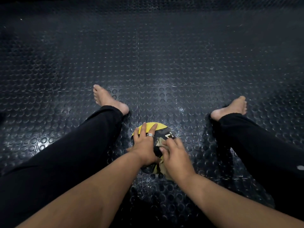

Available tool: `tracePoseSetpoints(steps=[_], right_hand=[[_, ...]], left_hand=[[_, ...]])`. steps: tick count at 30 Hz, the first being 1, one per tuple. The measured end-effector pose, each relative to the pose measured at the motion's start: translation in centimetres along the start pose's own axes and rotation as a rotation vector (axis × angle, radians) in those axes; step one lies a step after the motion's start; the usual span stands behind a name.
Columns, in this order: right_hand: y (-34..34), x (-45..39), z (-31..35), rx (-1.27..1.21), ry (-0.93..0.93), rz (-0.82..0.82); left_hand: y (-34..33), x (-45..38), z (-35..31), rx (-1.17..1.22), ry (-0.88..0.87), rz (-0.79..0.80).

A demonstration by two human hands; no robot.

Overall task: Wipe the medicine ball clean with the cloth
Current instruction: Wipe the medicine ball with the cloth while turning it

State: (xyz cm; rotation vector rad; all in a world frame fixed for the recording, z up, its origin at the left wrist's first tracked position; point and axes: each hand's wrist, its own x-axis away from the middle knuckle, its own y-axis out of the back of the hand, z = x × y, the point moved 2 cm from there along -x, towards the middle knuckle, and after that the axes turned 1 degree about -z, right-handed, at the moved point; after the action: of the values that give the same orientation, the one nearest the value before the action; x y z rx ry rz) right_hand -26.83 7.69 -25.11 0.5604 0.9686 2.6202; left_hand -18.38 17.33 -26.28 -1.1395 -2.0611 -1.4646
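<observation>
A black and yellow medicine ball (162, 126) sits on the studded floor between my spread legs. My left hand (144, 145) lies flat on its top left side, fingers straight and reaching onto the yellow panel, a ring on one finger. My right hand (176, 157) presses a crumpled olive-tan cloth (160, 142) against the ball's right side, fingers curled round the cloth. A tail of the cloth hangs below my right wrist. Much of the ball is hidden under both hands.
Black rubber flooring (148, 63) with round studs spreads all around. My legs in black trousers lie to either side, bare left foot (107, 99) and bare right foot (233, 107) on the floor beyond the ball.
</observation>
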Motion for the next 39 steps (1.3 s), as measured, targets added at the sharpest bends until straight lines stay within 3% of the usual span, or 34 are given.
tracePoseSetpoints(steps=[7, 12, 17, 24, 32, 39], right_hand=[[0.8, -2.4, -1.2, -0.036, -0.173, -0.036], [0.9, -3.2, -1.4, -0.063, -0.183, -0.020], [2.4, -4.6, -2.6, -0.114, -0.424, -0.042], [0.8, -2.7, 0.5, 0.113, -0.028, -0.007], [1.6, -7.2, 0.1, 0.050, -0.177, 0.005], [0.5, -3.7, 1.3, 0.134, 0.010, -0.003]], left_hand=[[0.8, -0.8, -0.8, -0.034, -0.008, 0.007], [1.0, -1.0, 0.8, 0.168, 0.049, -0.079], [0.2, -0.8, -0.8, 0.100, 0.084, -0.072], [0.1, -0.9, 0.7, 0.126, 0.078, -0.084], [-0.4, -0.4, 0.1, 0.140, 0.080, -0.064], [-0.5, -0.3, 0.2, 0.137, 0.086, -0.060]])
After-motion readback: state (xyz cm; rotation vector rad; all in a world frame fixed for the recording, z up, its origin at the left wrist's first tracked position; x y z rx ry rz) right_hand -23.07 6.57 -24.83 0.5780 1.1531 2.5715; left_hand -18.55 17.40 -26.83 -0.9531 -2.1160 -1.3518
